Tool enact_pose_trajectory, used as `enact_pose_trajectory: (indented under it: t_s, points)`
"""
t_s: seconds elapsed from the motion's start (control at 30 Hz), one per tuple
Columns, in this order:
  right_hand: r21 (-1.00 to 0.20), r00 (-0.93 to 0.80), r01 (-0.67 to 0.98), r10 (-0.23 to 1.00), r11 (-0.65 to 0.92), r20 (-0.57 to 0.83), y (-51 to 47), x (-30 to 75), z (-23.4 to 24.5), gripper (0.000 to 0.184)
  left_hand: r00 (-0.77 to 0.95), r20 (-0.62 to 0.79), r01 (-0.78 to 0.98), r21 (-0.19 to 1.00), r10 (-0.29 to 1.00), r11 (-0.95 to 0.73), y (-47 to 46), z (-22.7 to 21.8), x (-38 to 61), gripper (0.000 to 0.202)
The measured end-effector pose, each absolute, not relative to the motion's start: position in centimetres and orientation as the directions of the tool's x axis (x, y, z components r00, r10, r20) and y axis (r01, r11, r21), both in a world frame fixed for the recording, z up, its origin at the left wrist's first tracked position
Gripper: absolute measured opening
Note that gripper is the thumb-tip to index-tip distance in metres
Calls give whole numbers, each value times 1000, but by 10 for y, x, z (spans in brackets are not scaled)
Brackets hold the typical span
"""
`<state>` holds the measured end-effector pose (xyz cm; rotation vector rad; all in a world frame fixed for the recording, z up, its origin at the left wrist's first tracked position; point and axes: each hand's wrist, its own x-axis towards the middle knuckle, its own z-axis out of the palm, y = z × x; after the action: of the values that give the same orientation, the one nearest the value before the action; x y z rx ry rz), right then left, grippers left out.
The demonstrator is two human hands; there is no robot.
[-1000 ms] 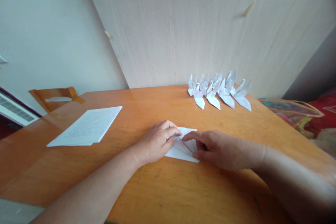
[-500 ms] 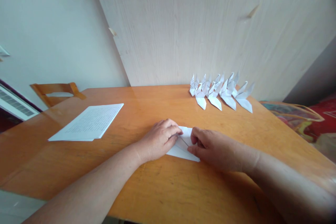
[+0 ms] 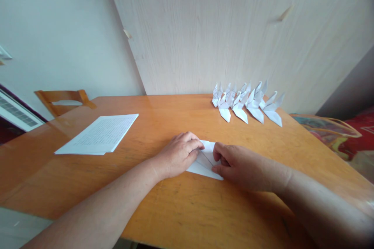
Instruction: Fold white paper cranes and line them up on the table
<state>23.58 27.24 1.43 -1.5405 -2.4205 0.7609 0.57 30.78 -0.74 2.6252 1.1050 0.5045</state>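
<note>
A folded sheet of white paper [image 3: 204,165] lies on the wooden table, with a crease or flap edge running slantwise across it. My left hand [image 3: 181,153] presses on its left side, fingers bent and held together, the fingertips on the paper. At the right side, my right hand [image 3: 233,163] is closed, with curled fingers and thumb gripping the paper's edge. Both hands cover parts of the sheet, so its whole outline is hidden.
Several folded white paper cranes [image 3: 254,109] stand in rows at the table's back right. A stack of printed sheets [image 3: 99,134] lies on the left. Beyond the table [image 3: 175,210] are a wooden chair [image 3: 62,99] and a red bag [image 3: 359,134].
My right thumb has slid slightly right along the paper, towards its edge. My left hand keeps its place on the sheet. The whole view has shifted a little.
</note>
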Motion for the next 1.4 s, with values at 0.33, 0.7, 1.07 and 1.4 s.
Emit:
enact_pose_trajectory:
  t_s: [0.33, 0.7, 1.07, 1.4]
  points:
    - [-464, -465, 806, 878, 367, -112, 272, 236, 15, 12, 642, 179, 667, 350, 746, -658, 303, -4, 9, 22]
    - [-552, -509, 758, 844, 348, -167, 275, 242, 23, 11, 631, 178, 677, 348, 755, -648, 305, -5, 9, 24]
    - [-515, -484, 782, 862, 350, -150, 273, 239, 16, 8, 640, 191, 662, 354, 744, -660, 306, -6, 8, 24]
    - [-512, -479, 792, 859, 334, -180, 273, 238, 21, 8, 631, 186, 672, 354, 753, -650, 306, -6, 8, 22]
